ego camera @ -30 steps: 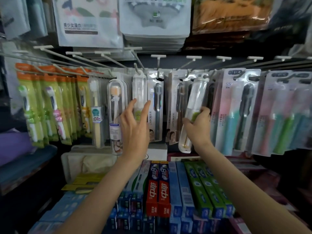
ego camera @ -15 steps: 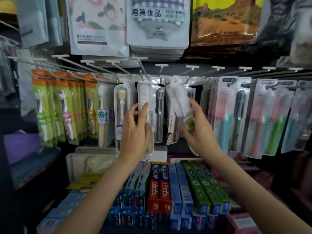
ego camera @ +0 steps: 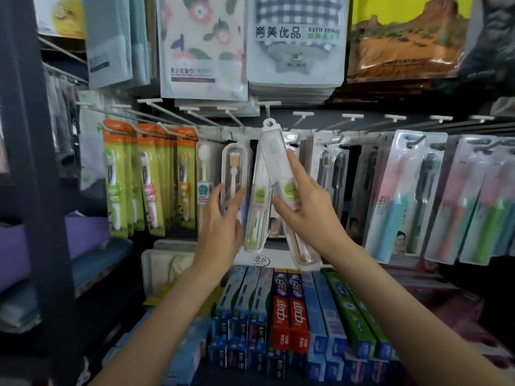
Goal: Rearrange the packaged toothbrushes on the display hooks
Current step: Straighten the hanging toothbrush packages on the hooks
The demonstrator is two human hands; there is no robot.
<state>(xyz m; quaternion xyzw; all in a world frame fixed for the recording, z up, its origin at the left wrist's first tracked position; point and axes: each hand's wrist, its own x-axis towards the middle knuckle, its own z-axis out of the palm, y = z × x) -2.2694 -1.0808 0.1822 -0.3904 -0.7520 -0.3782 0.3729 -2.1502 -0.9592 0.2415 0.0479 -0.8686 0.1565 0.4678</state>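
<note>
Toothbrush case (ego camera: 276,160) lifted higher off hooks, right hand (ego camera: 309,213) gripping

Pretty cramped shop corner, dim overall with the light mostly falling on the middle of the display. The dark back panel (ego camera: 312,118) is the thing to orient by: white-tipped metal hooks (ego camera: 352,117) stick out of it in a row. Above that panel hang bagged towels, one floral (ego camera: 203,45), one with a checked pattern marked BATH TOWEL (ego camera: 296,43), and a yellow-and-orange pack (ego camera: 407,37) further right. Below the panel sits a shelf packed with toothpaste boxes (ego camera: 289,316) in red, blue and green. Left of the panel a dark upright post (ego camera: 36,162) runs top to bottom, with folded purple cloth (ego camera: 83,235) stacked just behind it.
</note>
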